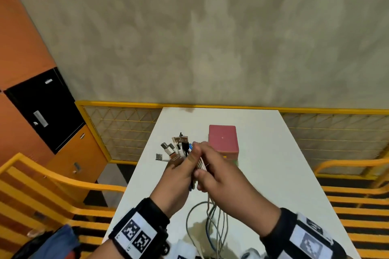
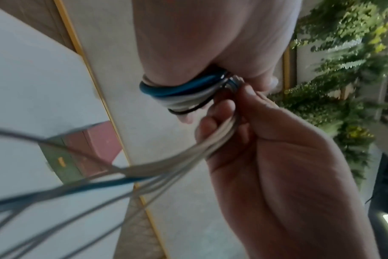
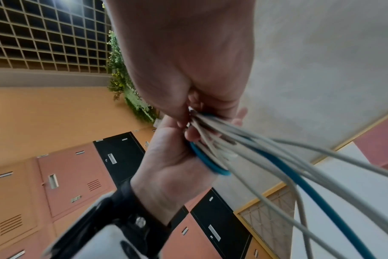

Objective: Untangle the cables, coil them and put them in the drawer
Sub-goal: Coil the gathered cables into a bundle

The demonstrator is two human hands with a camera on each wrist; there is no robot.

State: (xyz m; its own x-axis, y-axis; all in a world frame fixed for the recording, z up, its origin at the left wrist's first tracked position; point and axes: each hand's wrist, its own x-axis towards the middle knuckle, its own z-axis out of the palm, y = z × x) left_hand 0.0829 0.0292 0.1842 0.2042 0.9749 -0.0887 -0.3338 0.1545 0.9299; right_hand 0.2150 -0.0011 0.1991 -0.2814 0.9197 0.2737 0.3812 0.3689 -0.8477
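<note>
Cables sit bunched in our two hands just below the middle of the head view, raised above the white table. Our left hand has its fingers curled round the bundle, and the plug ends fan out above it toward the upper left: several silvery plugs, a black one and a white one. Our right hand is closed on the same bundle just beside the left, thumb and fingers pinching the strands. From under the hands the loose lengths hang down in loops to the table at the bottom centre of the frame; most are grey or white and one is blue.

In the left wrist view, the blue cable and some pale ones wrap round one finger of our right hand near the top centre, with a thin black loop below them, while our left fingers hook the pale strands.

In the right wrist view, the strands leave our right hand at the centre and spread toward the lower right.

Behind our hands, just right of centre in the head view, stands a small pink box. We cannot tell whether its drawer is open.
</note>
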